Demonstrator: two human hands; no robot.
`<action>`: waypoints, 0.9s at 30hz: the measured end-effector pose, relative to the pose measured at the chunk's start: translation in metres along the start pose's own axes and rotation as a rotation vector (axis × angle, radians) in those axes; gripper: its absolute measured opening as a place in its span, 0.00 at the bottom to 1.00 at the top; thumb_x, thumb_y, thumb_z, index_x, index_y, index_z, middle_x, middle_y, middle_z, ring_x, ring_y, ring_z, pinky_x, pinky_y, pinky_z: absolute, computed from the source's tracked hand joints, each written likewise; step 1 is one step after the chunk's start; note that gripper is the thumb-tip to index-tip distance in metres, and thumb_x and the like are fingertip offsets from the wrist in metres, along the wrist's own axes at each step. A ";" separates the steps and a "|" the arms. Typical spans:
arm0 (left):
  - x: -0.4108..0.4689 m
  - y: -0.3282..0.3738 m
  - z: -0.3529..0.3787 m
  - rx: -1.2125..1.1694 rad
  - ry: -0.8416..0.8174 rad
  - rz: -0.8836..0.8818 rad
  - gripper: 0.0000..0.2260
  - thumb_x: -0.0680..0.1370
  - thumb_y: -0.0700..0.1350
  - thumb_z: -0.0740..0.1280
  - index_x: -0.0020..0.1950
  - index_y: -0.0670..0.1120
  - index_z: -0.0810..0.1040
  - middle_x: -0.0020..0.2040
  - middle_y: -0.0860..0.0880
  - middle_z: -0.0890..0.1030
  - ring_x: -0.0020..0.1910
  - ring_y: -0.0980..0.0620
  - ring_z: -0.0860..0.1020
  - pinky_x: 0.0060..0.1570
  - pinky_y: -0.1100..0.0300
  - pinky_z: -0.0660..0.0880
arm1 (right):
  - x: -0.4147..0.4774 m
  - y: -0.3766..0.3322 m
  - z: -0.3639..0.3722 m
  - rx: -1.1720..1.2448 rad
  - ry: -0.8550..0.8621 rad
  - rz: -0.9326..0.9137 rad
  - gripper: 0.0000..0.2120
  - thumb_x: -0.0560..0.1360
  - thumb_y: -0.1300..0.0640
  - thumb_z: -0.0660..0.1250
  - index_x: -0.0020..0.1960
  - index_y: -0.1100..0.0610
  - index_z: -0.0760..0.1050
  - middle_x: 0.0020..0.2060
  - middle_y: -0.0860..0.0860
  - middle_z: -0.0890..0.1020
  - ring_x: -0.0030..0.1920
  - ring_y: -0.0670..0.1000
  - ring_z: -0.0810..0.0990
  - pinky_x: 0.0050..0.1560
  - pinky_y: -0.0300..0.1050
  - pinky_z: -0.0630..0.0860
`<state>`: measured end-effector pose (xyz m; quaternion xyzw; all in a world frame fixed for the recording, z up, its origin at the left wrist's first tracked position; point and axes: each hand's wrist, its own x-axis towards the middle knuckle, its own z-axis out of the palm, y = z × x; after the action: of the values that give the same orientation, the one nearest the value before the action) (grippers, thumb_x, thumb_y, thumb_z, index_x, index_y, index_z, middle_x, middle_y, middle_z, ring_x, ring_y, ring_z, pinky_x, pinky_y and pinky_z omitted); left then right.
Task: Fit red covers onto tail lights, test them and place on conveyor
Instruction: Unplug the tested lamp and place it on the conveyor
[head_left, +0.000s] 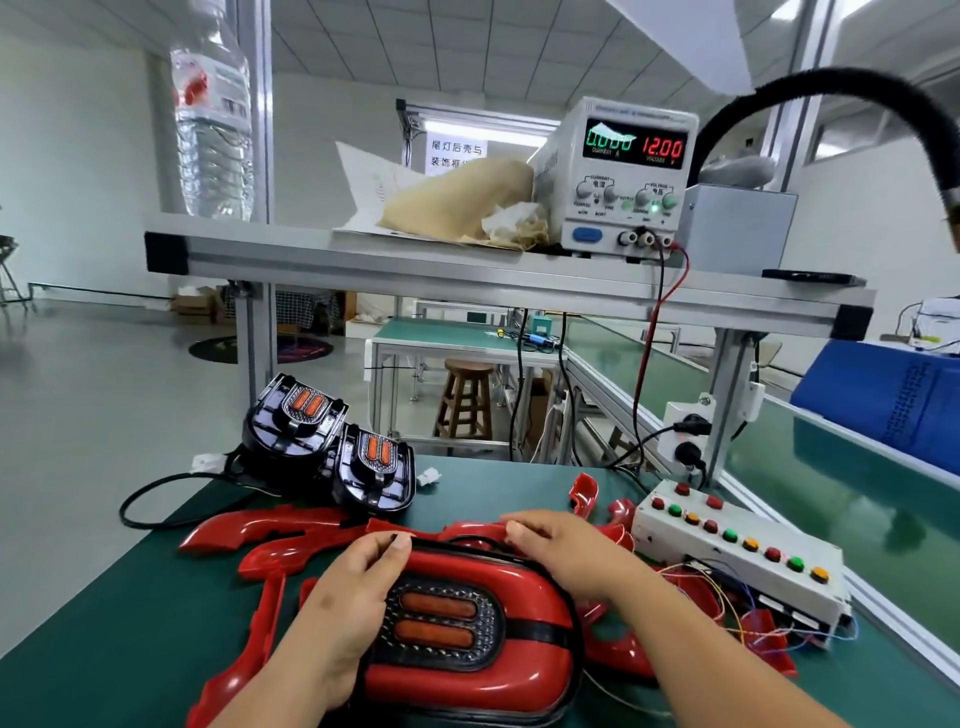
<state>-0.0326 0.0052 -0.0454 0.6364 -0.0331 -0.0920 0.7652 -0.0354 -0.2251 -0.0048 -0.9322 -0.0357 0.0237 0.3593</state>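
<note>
A tail light with a red cover (524, 649) lies on the green table in front of me, its two orange lenses facing up. My left hand (348, 597) grips its left side, thumb on the upper edge. My right hand (566, 551) grips its top right edge, fingers curled over the rim. Two uncovered black tail lights (332, 452) stand behind, with cables trailing left. Loose red covers (270, 535) lie spread around the held light.
A white test box with coloured buttons (737, 556) and loose wires sits at the right. A power supply (623, 176) on the upper shelf reads 12.00 volts. The green conveyor (852, 499) runs along the right side. A water bottle (213, 130) stands on the shelf.
</note>
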 end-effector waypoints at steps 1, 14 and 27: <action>0.000 0.000 0.000 -0.013 -0.003 0.002 0.10 0.81 0.50 0.64 0.56 0.46 0.80 0.49 0.37 0.85 0.47 0.34 0.84 0.49 0.36 0.80 | 0.002 -0.007 0.002 0.082 -0.044 0.036 0.16 0.79 0.38 0.57 0.62 0.40 0.75 0.56 0.37 0.78 0.52 0.37 0.77 0.50 0.31 0.71; -0.006 0.010 0.003 -0.096 0.069 0.099 0.08 0.79 0.50 0.66 0.53 0.48 0.82 0.48 0.41 0.85 0.48 0.38 0.84 0.49 0.38 0.81 | -0.008 -0.015 -0.004 0.379 -0.198 -0.009 0.30 0.69 0.41 0.74 0.68 0.38 0.68 0.63 0.48 0.77 0.59 0.49 0.81 0.64 0.51 0.76; -0.009 0.047 -0.002 -0.254 -0.064 0.115 0.16 0.73 0.53 0.69 0.57 0.46 0.79 0.51 0.38 0.84 0.46 0.35 0.84 0.41 0.42 0.81 | -0.017 -0.033 -0.014 0.683 -0.106 -0.082 0.27 0.69 0.53 0.74 0.67 0.49 0.73 0.55 0.56 0.84 0.54 0.58 0.83 0.52 0.52 0.81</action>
<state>-0.0362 0.0174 0.0010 0.5282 -0.0820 -0.0715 0.8421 -0.0533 -0.2112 0.0281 -0.7535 -0.0816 0.0682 0.6488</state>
